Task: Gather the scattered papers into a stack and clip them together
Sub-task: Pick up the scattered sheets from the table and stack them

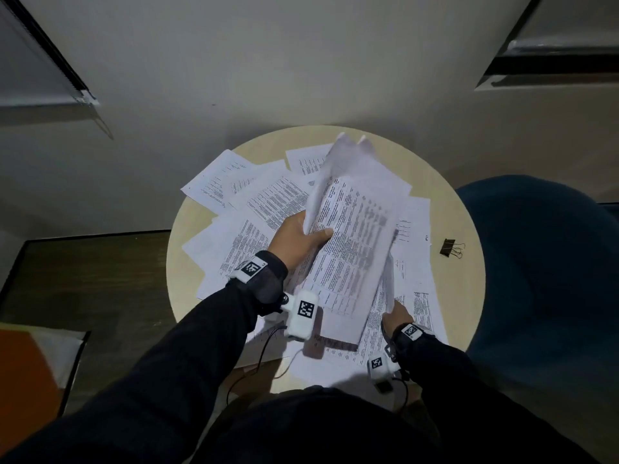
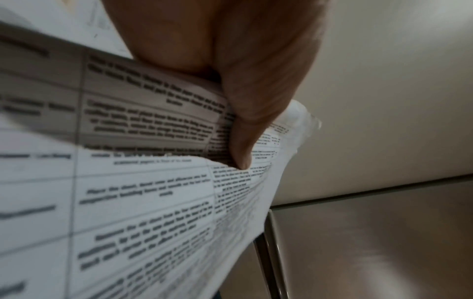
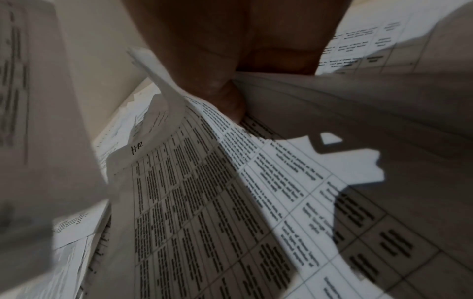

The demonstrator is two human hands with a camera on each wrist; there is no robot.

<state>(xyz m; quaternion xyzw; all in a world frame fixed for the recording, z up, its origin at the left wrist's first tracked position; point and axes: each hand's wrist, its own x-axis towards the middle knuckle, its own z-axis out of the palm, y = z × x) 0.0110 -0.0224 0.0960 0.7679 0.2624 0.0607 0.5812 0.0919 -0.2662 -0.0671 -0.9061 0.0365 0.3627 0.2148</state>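
- The gathered sheets (image 1: 351,249) are lifted above the round table (image 1: 469,279), their long axis running from the person toward the far wall, tilted slightly right at the far end; the far tips flop and blur.
- Loose papers (image 1: 268,202) still lie fanned across the tabletop beneath, some overhanging its left and near edges.
- The left hand (image 1: 298,242) grips the bundle's left long edge, thumb on the printed face, fingers underneath.
- The right hand (image 1: 397,316) pinches a sheet's near right edge; its thumb (image 3: 230,101) presses on the paper.
- A black binder clip (image 1: 449,247) sits alone on bare table to the right, near a blue chair (image 1: 542,262).
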